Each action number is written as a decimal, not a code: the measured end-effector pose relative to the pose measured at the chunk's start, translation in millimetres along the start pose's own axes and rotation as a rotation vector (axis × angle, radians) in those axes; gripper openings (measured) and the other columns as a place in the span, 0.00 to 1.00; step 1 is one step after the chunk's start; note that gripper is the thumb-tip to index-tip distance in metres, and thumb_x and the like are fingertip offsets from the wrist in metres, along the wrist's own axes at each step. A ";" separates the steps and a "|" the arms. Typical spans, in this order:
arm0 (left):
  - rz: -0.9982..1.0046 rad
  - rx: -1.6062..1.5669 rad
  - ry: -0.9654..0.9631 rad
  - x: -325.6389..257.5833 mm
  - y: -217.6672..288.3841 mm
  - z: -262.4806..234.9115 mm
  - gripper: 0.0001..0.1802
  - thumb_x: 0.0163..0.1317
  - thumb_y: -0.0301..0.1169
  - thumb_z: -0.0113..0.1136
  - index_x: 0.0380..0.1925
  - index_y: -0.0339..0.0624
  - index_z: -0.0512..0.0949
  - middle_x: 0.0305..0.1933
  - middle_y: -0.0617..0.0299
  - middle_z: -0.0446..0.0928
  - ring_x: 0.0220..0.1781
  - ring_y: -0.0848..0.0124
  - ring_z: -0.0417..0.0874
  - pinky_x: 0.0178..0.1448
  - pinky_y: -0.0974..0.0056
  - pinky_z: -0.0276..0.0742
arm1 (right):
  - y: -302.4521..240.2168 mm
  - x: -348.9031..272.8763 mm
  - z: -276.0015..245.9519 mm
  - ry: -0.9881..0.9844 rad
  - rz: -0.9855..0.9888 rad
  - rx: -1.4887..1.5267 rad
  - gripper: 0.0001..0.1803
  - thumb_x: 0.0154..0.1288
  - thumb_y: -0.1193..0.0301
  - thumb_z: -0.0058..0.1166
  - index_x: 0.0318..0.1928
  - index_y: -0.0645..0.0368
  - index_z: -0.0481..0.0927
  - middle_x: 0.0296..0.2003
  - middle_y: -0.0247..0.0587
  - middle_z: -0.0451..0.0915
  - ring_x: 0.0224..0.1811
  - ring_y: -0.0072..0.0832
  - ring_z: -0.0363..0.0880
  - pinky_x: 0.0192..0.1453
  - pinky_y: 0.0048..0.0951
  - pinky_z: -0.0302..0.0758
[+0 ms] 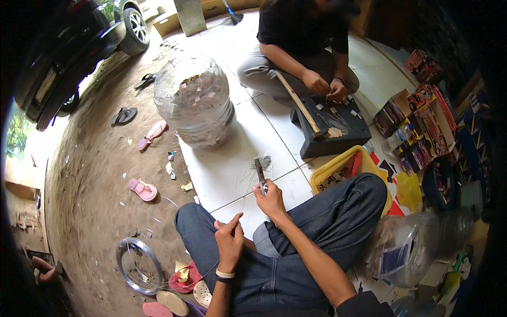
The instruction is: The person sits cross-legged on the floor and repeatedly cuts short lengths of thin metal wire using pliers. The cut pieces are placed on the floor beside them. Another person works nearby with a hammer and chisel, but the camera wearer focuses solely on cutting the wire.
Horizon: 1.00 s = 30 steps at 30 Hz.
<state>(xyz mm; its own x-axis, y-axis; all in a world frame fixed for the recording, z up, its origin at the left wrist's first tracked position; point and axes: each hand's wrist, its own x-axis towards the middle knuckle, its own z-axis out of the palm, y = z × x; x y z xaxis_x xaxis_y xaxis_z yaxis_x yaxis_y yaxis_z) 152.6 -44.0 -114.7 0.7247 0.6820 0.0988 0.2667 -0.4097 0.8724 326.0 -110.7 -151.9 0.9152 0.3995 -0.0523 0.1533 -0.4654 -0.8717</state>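
Above my lap, my left hand (229, 243) is closed with its fingers bent around a thin wire (211, 270), which trails back toward the floor at lower left. My right hand (270, 201) grips a pair of pliers (260, 172) by the handles, jaws pointing away from me. Beyond and below the jaws, several short cut wires (245, 173) lie scattered and heaped on the white tiles. A silvery wire coil (121, 262) rests on the dirt to the left of my knee.
Facing me, a co-worker sits with both hands over a black stool (338, 138), where a wooden-handled hammer (297, 101) lies. A large clear plastic container (193, 113) stands on the left. A yellow tray (316, 177) and boxes of toys (430, 127) are right. Sandals (142, 189) dot the dirt.
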 end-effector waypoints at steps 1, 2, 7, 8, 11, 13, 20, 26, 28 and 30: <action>-0.007 0.005 -0.007 0.3 -1.3 0.4 0.17 0.65 0.22 0.58 0.52 0.40 0.86 0.20 0.53 0.75 0.22 0.68 0.77 0.40 0.65 0.73 | 0.9 0.1 0.3 -0.004 0.022 0.020 0.18 0.66 0.62 0.65 0.36 0.67 0.79 0.26 0.52 0.85 0.30 0.43 0.87 0.39 0.41 0.80; -0.013 0.008 -0.012 0.0 -1.9 0.8 0.17 0.65 0.22 0.58 0.52 0.40 0.86 0.19 0.53 0.75 0.22 0.68 0.76 0.40 0.65 0.73 | 1.9 0.8 0.8 -0.014 0.049 0.030 0.19 0.64 0.61 0.67 0.35 0.66 0.80 0.25 0.52 0.84 0.29 0.44 0.86 0.38 0.41 0.80; -0.063 -0.024 -0.025 -0.8 -1.1 -1.1 0.16 0.65 0.23 0.57 0.51 0.40 0.86 0.18 0.55 0.71 0.19 0.68 0.72 0.53 0.62 0.72 | 4.4 5.0 7.8 -0.007 0.064 -0.040 0.20 0.61 0.58 0.70 0.32 0.65 0.81 0.24 0.55 0.83 0.29 0.49 0.86 0.38 0.44 0.79; -0.050 -0.019 -0.024 0.3 -0.3 -2.6 0.16 0.65 0.23 0.57 0.51 0.40 0.86 0.17 0.55 0.71 0.19 0.68 0.72 0.55 0.62 0.72 | 4.0 6.1 8.0 -0.010 0.082 -0.048 0.21 0.61 0.58 0.70 0.32 0.65 0.81 0.25 0.56 0.83 0.30 0.50 0.86 0.38 0.45 0.79; 0.002 0.079 -0.022 4.6 3.1 -5.4 0.17 0.66 0.23 0.57 0.52 0.40 0.86 0.17 0.55 0.69 0.19 0.70 0.70 0.56 0.64 0.72 | -0.5 8.4 9.0 -0.068 0.102 -0.088 0.21 0.63 0.57 0.68 0.32 0.66 0.81 0.27 0.59 0.84 0.33 0.53 0.86 0.41 0.48 0.79; -0.009 0.118 -0.014 9.1 5.5 -8.7 0.17 0.65 0.23 0.56 0.51 0.40 0.86 0.17 0.56 0.69 0.19 0.72 0.70 0.46 0.66 0.72 | -5.1 10.8 11.7 -0.083 0.130 -0.120 0.21 0.67 0.57 0.64 0.36 0.66 0.81 0.30 0.61 0.84 0.38 0.56 0.86 0.45 0.51 0.79; -0.124 0.000 0.067 18.0 5.5 -27.2 0.17 0.64 0.22 0.55 0.50 0.38 0.87 0.16 0.58 0.66 0.19 0.78 0.66 0.25 0.65 0.61 | 3.0 25.0 37.9 0.006 0.215 -0.113 0.19 0.73 0.59 0.57 0.46 0.66 0.75 0.37 0.62 0.85 0.45 0.62 0.83 0.50 0.56 0.77; -0.103 -0.015 0.062 48.1 -16.2 -5.0 0.17 0.64 0.23 0.55 0.50 0.38 0.87 0.15 0.56 0.68 0.18 0.77 0.69 0.26 0.64 0.66 | 27.3 26.8 55.0 -0.089 0.216 0.115 0.14 0.74 0.64 0.57 0.43 0.65 0.77 0.32 0.50 0.86 0.36 0.43 0.86 0.43 0.42 0.80; -0.044 0.046 0.086 62.2 -22.9 6.2 0.16 0.64 0.23 0.55 0.48 0.39 0.87 0.18 0.47 0.73 0.17 0.69 0.74 0.28 0.60 0.70 | 28.7 22.0 60.8 -0.114 0.198 0.166 0.12 0.74 0.66 0.56 0.43 0.65 0.77 0.30 0.45 0.87 0.31 0.33 0.87 0.38 0.35 0.81; -0.054 0.100 0.078 66.8 -26.7 15.6 0.15 0.64 0.23 0.56 0.48 0.39 0.87 0.20 0.43 0.75 0.17 0.64 0.76 0.29 0.58 0.71 | 30.0 8.6 64.8 -0.143 0.198 0.199 0.12 0.74 0.66 0.56 0.42 0.64 0.77 0.30 0.43 0.87 0.29 0.29 0.86 0.36 0.33 0.81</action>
<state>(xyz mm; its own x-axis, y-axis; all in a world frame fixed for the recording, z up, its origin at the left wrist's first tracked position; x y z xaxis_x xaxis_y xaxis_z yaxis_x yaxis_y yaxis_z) 203.8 3.1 -138.9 0.6570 0.7482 0.0927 0.3693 -0.4267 0.8256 314.3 -70.0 -210.2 0.8560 0.4304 -0.2865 -0.1114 -0.3877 -0.9150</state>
